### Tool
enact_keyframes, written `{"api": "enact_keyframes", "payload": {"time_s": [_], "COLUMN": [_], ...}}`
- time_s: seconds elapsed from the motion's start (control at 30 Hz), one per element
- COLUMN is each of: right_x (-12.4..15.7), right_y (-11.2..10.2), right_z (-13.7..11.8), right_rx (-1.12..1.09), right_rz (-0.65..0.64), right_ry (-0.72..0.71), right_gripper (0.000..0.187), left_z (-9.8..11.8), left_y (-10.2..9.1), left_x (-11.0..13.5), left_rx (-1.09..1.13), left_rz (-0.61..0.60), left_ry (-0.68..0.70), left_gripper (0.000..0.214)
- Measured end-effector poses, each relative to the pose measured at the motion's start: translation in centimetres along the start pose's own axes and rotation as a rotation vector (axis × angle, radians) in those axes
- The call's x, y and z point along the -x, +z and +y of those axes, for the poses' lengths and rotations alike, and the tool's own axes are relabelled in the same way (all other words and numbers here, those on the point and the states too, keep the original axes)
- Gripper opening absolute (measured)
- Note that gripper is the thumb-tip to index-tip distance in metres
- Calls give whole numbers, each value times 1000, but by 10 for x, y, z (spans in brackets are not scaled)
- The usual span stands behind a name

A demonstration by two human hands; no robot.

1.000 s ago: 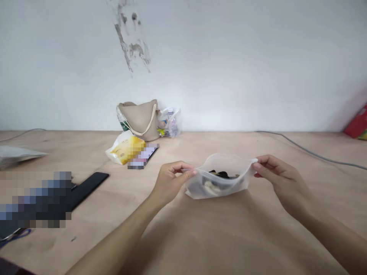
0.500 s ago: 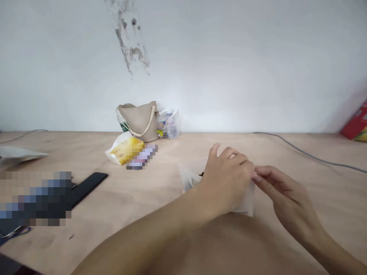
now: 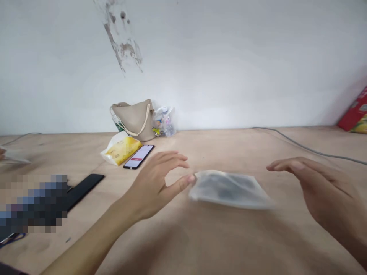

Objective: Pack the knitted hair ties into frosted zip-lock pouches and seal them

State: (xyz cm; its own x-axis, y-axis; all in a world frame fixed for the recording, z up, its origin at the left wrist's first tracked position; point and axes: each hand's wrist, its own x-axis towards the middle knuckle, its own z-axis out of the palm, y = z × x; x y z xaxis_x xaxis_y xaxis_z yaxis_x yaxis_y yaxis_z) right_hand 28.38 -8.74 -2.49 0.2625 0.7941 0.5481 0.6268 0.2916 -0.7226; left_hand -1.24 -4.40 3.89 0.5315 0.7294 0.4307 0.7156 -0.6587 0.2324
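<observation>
Two grips in view, the left grip (image 3: 155, 185) and the right grip (image 3: 322, 187), both bare hands, neither one shut. Left one half open, fingers curved, nothing held, thumb tip right at the left corner of one cloudy plastic pouch (image 3: 229, 190), touching or just beside it, too blurry to tell. Right one wide open, up in the air, nothing held, near the pouch but not on it. Just one pouch, flat on the wood bench (image 3: 218, 244), between the two hands, with dark lumps inside, too blurry to name. Far off, by the white wall (image 3: 229, 65), one tan handbag (image 3: 132, 120) with one strap, and right beside it, one clear plastic bag (image 3: 164, 122) of small bottles and bits. In front of those, one white and yellow packet (image 3: 122, 151) and one black phone (image 3: 139, 156), side by side, screen lit. Off to the left, one long black strip (image 3: 84, 191) beside one blurred patch (image 3: 31, 202), and one pale flat packet (image 3: 14, 160) at the edge. Two gray cords, one cord on the right (image 3: 304, 145), one cord on the left (image 3: 23, 134). One red box (image 3: 355, 110) in the far right corner.
</observation>
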Motion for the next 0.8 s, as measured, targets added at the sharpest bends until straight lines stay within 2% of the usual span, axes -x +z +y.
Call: {"api": "enact_keyframes", "payload": {"time_s": [0.1, 0.2, 0.3, 0.37, 0.47, 0.57, 0.8], "right_x": [17, 40, 56, 61, 62, 61, 63], "right_y": [20, 54, 77, 82, 80, 76, 59], "right_z": [-20, -27, -16, -6, 4, 9, 38], "right_rx": [155, 398, 593, 633, 608, 557, 522], "right_rz": [-101, -248, -306, -334, -408, -447, -413], "right_ry": [-133, -445, -628, -647, -588, -527, -503], "right_gripper": [28, 42, 59, 67, 74, 78, 101], "left_z": [21, 41, 51, 51, 46, 41, 37], "left_y": [23, 59, 89, 103, 113, 116, 117], "left_x": [6, 5, 4, 4, 6, 7, 9], "left_rx": [122, 167, 212, 235, 268, 266, 220], "left_rz": [-34, -206, -336, -361, -353, -364, -434], "left_ry": [-102, -38, -27, -30, -22, -23, -53], "left_gripper": [40, 57, 66, 72, 75, 77, 78]}}
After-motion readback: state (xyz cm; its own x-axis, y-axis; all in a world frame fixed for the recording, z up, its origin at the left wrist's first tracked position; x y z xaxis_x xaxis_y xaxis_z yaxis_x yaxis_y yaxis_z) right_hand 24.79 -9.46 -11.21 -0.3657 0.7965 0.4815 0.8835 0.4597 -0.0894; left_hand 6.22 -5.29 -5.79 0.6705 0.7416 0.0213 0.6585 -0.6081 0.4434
